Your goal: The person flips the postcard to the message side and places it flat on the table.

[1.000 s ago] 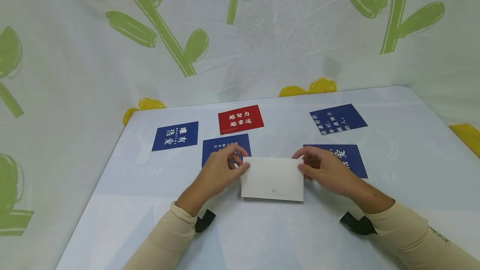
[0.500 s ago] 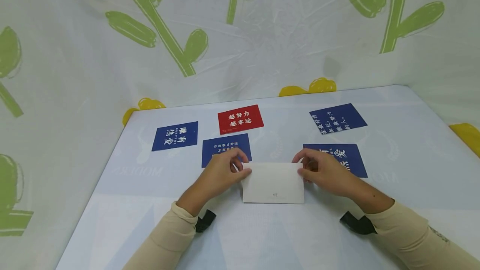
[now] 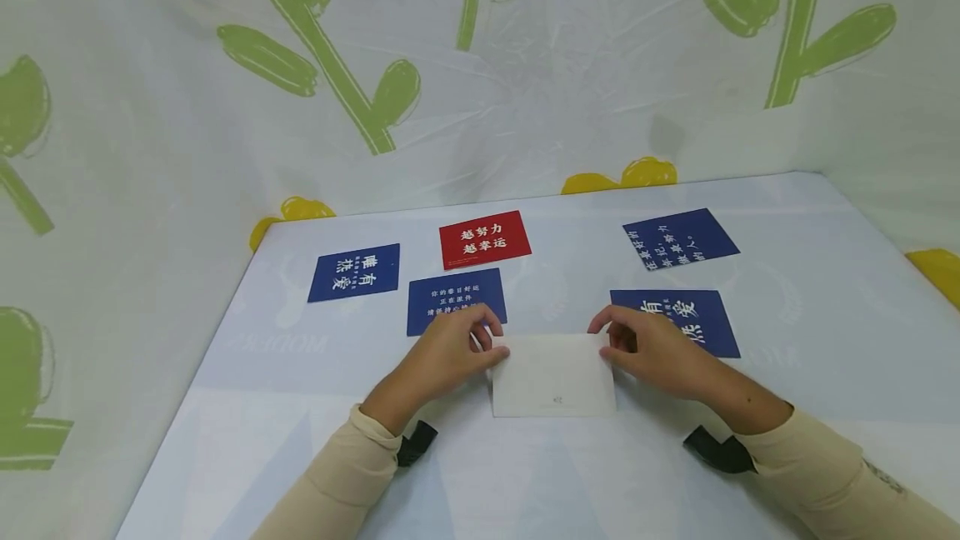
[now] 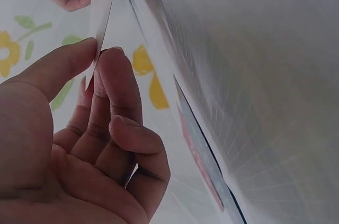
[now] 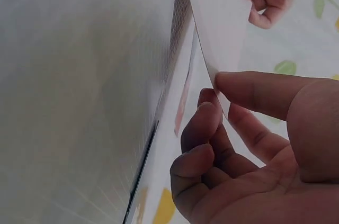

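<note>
Lying face down near the front middle of the table (image 3: pixel 787 440), the white card (image 3: pixel 553 377) has its far edge raised a little while its near edge rests on the surface; a small faint mark shows near its lower edge. At the card's left end the left hand (image 3: pixel 450 352) pinches the far corner, the thumb on one face and the fingertips (image 4: pixel 108 65) on the other, as the left wrist view shows plainly. The right hand (image 3: pixel 652 348) grips the right end in the same way, with its thumb (image 5: pixel 254 89) pressed on top of the card and the curled fingers underneath. Both forearms wear beige sleeves (image 3: pixel 832 473) with a black strap (image 3: pixel 716 450) at each wrist.

Just beyond the left hand lies a blue card with white lines of text (image 3: pixel 453 297), its near edge partly covered by the fingers. Behind the right hand sits another blue card with large white characters (image 3: pixel 686 319), also partly hidden. Farther back, well apart from the hands, lie a blue card at the left (image 3: pixel 354 272), a red card (image 3: pixel 484 239) in the middle and a tilted blue card at the right (image 3: pixel 678 238). A white cloth printed with green stems and yellow flowers (image 3: pixel 337 82) hangs behind and beside the table.
</note>
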Demonstrator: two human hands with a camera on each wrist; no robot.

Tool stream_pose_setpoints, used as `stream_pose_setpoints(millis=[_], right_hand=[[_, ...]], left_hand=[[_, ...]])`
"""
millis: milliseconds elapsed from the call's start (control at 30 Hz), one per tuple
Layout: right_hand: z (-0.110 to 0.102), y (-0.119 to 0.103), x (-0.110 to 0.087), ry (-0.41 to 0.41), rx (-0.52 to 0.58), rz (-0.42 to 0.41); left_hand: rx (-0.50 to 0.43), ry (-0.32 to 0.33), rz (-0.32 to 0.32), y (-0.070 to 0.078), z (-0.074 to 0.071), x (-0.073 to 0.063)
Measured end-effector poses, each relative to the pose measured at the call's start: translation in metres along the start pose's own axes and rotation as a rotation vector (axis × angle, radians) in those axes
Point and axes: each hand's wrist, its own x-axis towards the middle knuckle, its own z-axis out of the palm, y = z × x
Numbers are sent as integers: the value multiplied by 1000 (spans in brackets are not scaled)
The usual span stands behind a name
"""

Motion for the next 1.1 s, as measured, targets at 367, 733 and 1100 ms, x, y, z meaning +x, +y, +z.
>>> stream_pose_setpoints(millis=[367, 733, 1100], right_hand=[[-1, 1, -3, -42, -45, -16], [-2, 2, -4, -49, -54, -39], [0, 3, -6, -78, -53, -27]], left_hand=[[45, -13, 1, 1, 1, 0], [62, -29, -20, 0, 3, 0], [81, -53, -18, -2, 5, 1]])
